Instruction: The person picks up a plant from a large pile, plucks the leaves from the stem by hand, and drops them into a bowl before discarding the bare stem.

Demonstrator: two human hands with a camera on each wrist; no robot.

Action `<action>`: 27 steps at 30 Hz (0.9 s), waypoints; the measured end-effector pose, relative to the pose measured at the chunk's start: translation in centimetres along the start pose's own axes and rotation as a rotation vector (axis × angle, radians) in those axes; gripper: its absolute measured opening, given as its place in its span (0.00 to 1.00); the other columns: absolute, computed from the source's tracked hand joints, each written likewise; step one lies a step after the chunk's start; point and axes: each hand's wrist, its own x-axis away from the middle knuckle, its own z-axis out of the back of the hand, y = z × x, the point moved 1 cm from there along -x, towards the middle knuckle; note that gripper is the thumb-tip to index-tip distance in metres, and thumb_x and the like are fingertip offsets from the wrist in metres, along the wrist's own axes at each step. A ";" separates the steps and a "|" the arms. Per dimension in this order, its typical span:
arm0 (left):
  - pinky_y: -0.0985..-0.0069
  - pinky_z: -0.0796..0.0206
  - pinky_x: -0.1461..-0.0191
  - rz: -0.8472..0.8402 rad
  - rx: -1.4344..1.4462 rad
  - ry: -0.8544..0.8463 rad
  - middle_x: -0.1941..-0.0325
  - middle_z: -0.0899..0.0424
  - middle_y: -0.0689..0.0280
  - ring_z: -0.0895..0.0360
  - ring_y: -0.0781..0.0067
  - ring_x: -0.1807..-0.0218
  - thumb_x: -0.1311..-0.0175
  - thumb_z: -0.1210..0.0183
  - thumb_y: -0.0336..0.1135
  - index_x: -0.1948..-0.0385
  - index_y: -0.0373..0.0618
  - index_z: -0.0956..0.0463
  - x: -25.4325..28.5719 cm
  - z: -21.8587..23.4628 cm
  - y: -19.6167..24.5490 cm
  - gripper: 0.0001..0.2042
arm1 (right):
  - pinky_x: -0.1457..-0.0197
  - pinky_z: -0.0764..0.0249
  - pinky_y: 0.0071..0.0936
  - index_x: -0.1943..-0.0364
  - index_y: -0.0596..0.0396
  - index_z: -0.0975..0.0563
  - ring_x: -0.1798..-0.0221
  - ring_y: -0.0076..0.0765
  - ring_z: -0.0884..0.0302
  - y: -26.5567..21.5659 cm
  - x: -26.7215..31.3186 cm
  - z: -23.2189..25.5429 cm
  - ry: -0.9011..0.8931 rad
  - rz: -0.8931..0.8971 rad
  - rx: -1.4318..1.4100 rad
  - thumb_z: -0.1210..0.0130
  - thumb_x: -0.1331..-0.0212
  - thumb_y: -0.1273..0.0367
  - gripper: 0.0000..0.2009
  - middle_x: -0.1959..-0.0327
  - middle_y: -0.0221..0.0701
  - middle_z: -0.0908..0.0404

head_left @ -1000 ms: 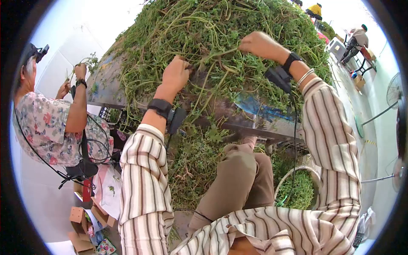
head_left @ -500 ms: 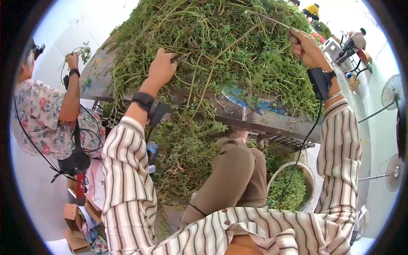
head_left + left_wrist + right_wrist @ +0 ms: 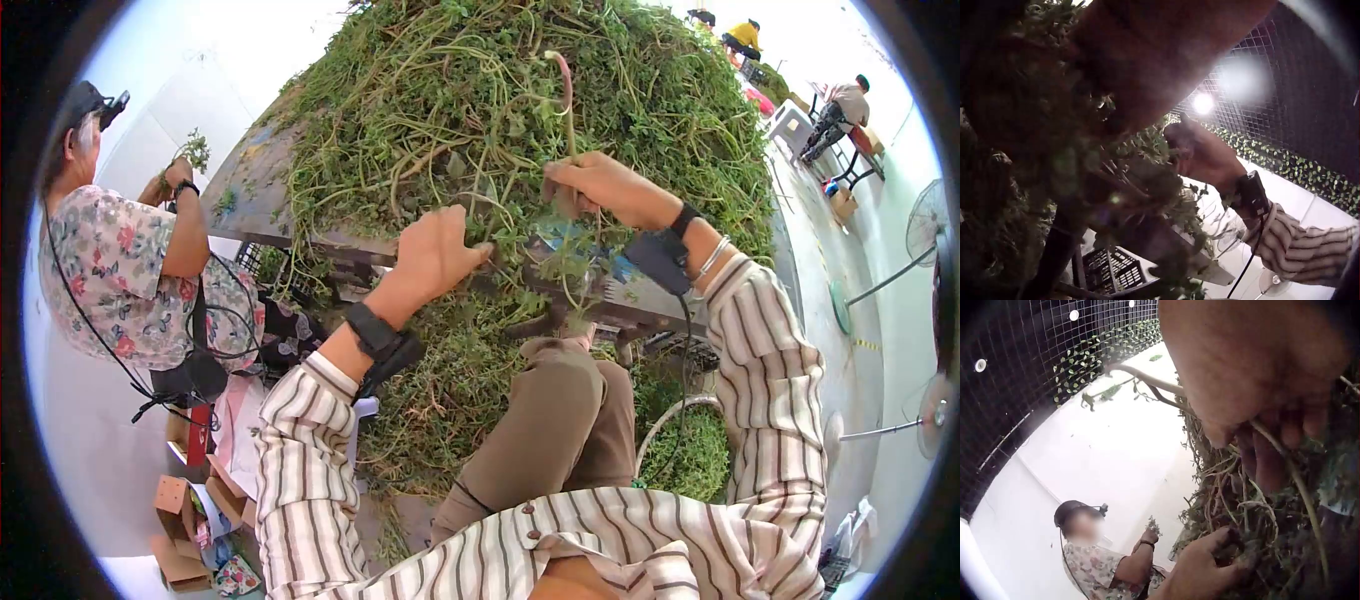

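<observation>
A large heap of leafy green plants (image 3: 430,95) with long stems covers the table (image 3: 240,185). My right hand (image 3: 612,190) pinches a long stem (image 3: 568,105) near the heap's front; its pinkish end curves upward and leafy parts hang below. In the right wrist view the stem (image 3: 1302,484) runs between the fingers and across the palm. To its left, my left hand (image 3: 432,252) is at the table's front edge with thumb and index finger spread apart, right at the foliage. The left wrist view shows this hand dark and close, with blurred leaves around it.
More greens (image 3: 430,420) lie under the table, and a round tub of greens (image 3: 690,455) stands by the knees. Another person (image 3: 135,270) at left holds a sprig (image 3: 192,150). Cardboard boxes (image 3: 180,510) sit at lower left, a fan (image 3: 925,225) at right.
My right hand drew a long stem out to the upper right, then came back down toward the middle with it. The left hand moved down and right to the table's front edge.
</observation>
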 end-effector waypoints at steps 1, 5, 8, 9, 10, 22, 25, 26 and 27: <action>0.59 0.35 0.60 0.001 -0.001 0.001 0.71 0.25 0.49 0.27 0.46 0.63 0.55 0.39 0.47 0.70 0.37 0.30 -0.3 0.0 -0.2 0.20 | 0.77 0.41 0.16 0.72 0.56 0.24 0.81 0.16 0.39 0.3 -0.5 -0.4 -0.001 0.002 0.001 0.57 0.37 0.58 0.17 0.81 0.23 0.28; 0.59 0.34 0.63 0.016 0.009 0.007 0.74 0.25 0.48 0.26 0.47 0.67 0.54 0.42 0.43 0.75 0.35 0.29 -0.6 0.8 -0.6 0.16 | 0.64 0.35 0.22 0.64 0.59 0.25 0.66 0.23 0.31 0.3 -1.4 -1.4 -0.026 0.027 -0.114 0.60 0.36 0.56 0.19 0.70 0.31 0.22; 0.59 0.35 0.65 0.022 0.164 0.060 0.76 0.26 0.47 0.27 0.47 0.69 0.53 0.44 0.43 0.78 0.34 0.29 -1.3 2.5 -0.5 0.16 | 0.53 0.30 0.29 0.57 0.64 0.29 0.58 0.33 0.27 0.4 -2.0 -1.7 -0.096 0.024 -0.245 0.62 0.36 0.56 0.22 0.61 0.38 0.22; 0.59 0.35 0.65 0.021 0.302 0.089 0.76 0.26 0.46 0.27 0.45 0.70 0.53 0.45 0.43 0.79 0.33 0.29 -1.6 3.3 -0.4 0.17 | 0.53 0.30 0.29 0.57 0.64 0.29 0.58 0.33 0.27 0.3 -2.1 -2.0 -0.095 0.028 -0.245 0.62 0.36 0.56 0.22 0.61 0.38 0.22; 0.58 0.36 0.66 0.039 0.294 0.063 0.77 0.27 0.45 0.28 0.44 0.70 0.52 0.46 0.43 0.79 0.32 0.30 -1.8 4.0 -0.1 0.17 | 0.54 0.29 0.30 0.56 0.63 0.29 0.59 0.35 0.26 0.1 -2.2 -2.4 -0.100 0.042 -0.410 0.62 0.36 0.56 0.22 0.62 0.38 0.22; 0.62 0.35 0.65 -0.117 0.303 -0.130 0.75 0.24 0.51 0.25 0.51 0.69 0.46 0.48 0.47 0.72 0.41 0.24 -3.9 5.7 2.5 0.16 | 0.67 0.30 0.28 0.72 0.62 0.29 0.73 0.27 0.30 2.3 -6.4 -2.7 0.038 0.153 -0.687 0.54 0.43 0.74 0.05 0.76 0.29 0.29; 0.63 0.34 0.58 -0.161 0.061 0.296 0.62 0.26 0.56 0.26 0.52 0.62 0.48 0.43 0.42 0.61 0.39 0.28 -6.2 4.4 -1.4 0.17 | 0.73 0.32 0.27 0.76 0.59 0.32 0.78 0.24 0.38 1.1 -5.3 -2.6 0.075 -0.005 -0.751 0.55 0.43 0.71 0.07 0.78 0.28 0.34; 0.63 0.34 0.58 -0.164 0.061 0.298 0.62 0.26 0.56 0.26 0.52 0.62 0.48 0.43 0.42 0.61 0.39 0.28 -6.7 4.0 -1.9 0.17 | 0.75 0.34 0.26 0.74 0.57 0.32 0.79 0.22 0.39 0.7 -5.2 -2.6 0.085 -0.030 -0.724 0.55 0.41 0.70 0.07 0.78 0.26 0.35; 0.63 0.34 0.58 -0.077 -0.038 0.232 0.60 0.27 0.56 0.27 0.51 0.59 0.49 0.43 0.40 0.56 0.37 0.32 -7.3 3.4 -2.4 0.20 | 0.77 0.35 0.26 0.72 0.56 0.33 0.80 0.20 0.40 0.4 -5.1 -2.6 0.099 -0.053 -0.696 0.55 0.39 0.68 0.07 0.79 0.25 0.36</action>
